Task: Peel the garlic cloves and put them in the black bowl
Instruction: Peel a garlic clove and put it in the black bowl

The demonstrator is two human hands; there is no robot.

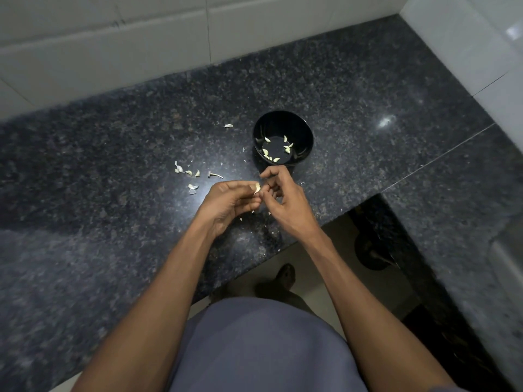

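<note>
A black bowl (300, 131) stands on the dark granite counter (113, 165) and holds several pale peeled cloves (286, 147). Just in front of it, my left hand (229, 203) pinches a garlic clove (257, 188) between thumb and fingers. My right hand (284, 202) meets it from the right, fingertips on the same clove. Loose cloves and bits of skin (186, 172) lie on the counter to the left of the bowl. One more piece (228, 125) lies farther back.
White tiled walls (141, 46) close the counter at the back and at the right. The counter's front edge (254, 264) runs diagonally under my forearms, with an inner corner at the right. The floor and a foot (285, 275) show below.
</note>
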